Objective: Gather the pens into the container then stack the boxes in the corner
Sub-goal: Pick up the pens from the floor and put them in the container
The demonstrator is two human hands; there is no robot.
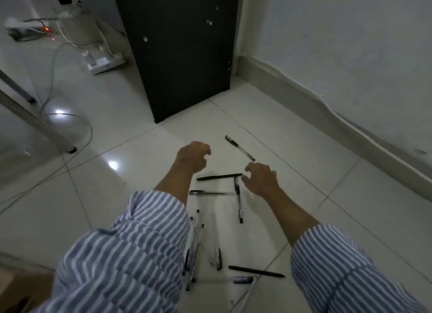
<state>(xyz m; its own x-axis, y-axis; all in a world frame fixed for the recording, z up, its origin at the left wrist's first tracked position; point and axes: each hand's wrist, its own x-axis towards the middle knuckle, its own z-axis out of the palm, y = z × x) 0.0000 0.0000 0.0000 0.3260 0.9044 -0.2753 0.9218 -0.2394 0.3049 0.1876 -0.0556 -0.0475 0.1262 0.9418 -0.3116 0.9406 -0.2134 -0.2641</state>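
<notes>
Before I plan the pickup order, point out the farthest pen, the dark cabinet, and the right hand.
Farthest pen (240,148), head view, middle of its barrel.
Dark cabinet (180,50), head view, centre of its side panel.
Right hand (261,179), head view, back of the hand.

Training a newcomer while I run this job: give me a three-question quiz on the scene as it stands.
1. True or false: the right hand already holds a pen.
2. Where do the pens lie: A in a container, B scattered on the tiled floor, C on a desk?
3. What stands at the wall beyond the left hand?

Key: 1 false, both hands are open and empty. 2 B. 3 a dark cabinet.
</notes>
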